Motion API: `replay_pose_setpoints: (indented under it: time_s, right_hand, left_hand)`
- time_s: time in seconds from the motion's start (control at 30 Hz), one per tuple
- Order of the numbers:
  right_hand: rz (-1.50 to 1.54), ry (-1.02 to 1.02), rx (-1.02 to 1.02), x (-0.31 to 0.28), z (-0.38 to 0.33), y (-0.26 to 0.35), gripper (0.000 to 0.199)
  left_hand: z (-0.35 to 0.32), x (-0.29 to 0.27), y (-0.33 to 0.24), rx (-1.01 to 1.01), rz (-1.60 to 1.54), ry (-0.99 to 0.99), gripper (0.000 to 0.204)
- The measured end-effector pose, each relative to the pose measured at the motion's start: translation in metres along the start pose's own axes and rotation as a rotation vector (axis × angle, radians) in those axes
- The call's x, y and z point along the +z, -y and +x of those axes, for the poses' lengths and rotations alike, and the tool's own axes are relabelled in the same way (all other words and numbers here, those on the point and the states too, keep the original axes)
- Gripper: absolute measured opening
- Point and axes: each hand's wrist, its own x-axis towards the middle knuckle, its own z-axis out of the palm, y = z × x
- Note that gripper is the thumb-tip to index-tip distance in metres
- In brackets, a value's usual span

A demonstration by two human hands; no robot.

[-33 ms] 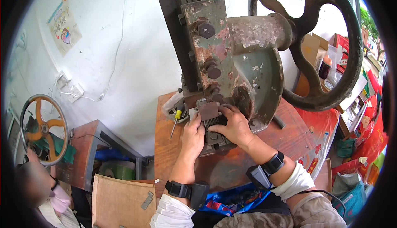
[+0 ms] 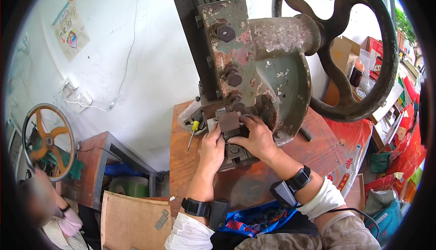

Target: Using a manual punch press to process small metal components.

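Observation:
A heavy hand press (image 2: 227, 59) with chipped green paint stands in front of me on a wooden table. At its base is a small flat brownish plate (image 2: 229, 121), with a row of thin metal teeth (image 2: 232, 133) along its near side. My left hand (image 2: 212, 149) presses its closed fingers against the left side of this toothed piece. On the other side my right hand (image 2: 258, 139) grips it between thumb and bent fingers. The fingertips are partly hidden. A bolted die block (image 2: 235, 151) lies just below my hands.
The press's large black handwheel (image 2: 386, 82) rises at the right. A yellow-handled screwdriver (image 2: 195, 126) leans by a plastic tub left of the press. A blue bag (image 2: 259, 220) lies near my lap. A co-worker at far left touches another handwheel (image 2: 48, 140). A wooden board (image 2: 131, 223) holds small metal strips.
The co-worker's handwheel at far left has turned slightly, and that person's hand and arm have shifted. My own hands and the toothed piece stay in place.

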Motion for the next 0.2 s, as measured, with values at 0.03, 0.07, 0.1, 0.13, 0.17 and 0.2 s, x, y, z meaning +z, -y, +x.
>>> replay_pose_setpoints:
  time_s: [0.03, 0.07, 0.1, 0.13, 0.17, 0.2]
  right_hand:
    - [-0.074, -0.034, -0.034, -0.002, -0.001, -0.001, 0.062]
    - [-0.146, -0.061, -0.071, -0.005, -0.003, 0.000, 0.060]
    - [-0.208, -0.022, -0.144, -0.017, -0.006, 0.013, 0.059]
    - [-0.273, 0.015, -0.218, -0.045, -0.013, 0.033, 0.058]
    - [-0.178, -0.028, -0.404, -0.088, -0.016, 0.052, 0.044]
    - [-0.165, -0.020, -0.412, -0.084, -0.012, 0.052, 0.044]
  left_hand:
    - [0.003, 0.001, 0.000, -0.006, 0.010, 0.035, 0.043]
    - [0.003, 0.002, -0.001, -0.018, 0.021, 0.064, 0.042]
    - [0.001, -0.002, 0.003, -0.026, 0.026, 0.045, 0.042]
    - [-0.002, -0.005, 0.010, -0.065, 0.084, 0.035, 0.042]
    - [-0.006, -0.009, 0.014, -0.102, 0.143, 0.024, 0.041]
    - [-0.008, -0.012, 0.021, -0.086, 0.109, 0.043, 0.041]
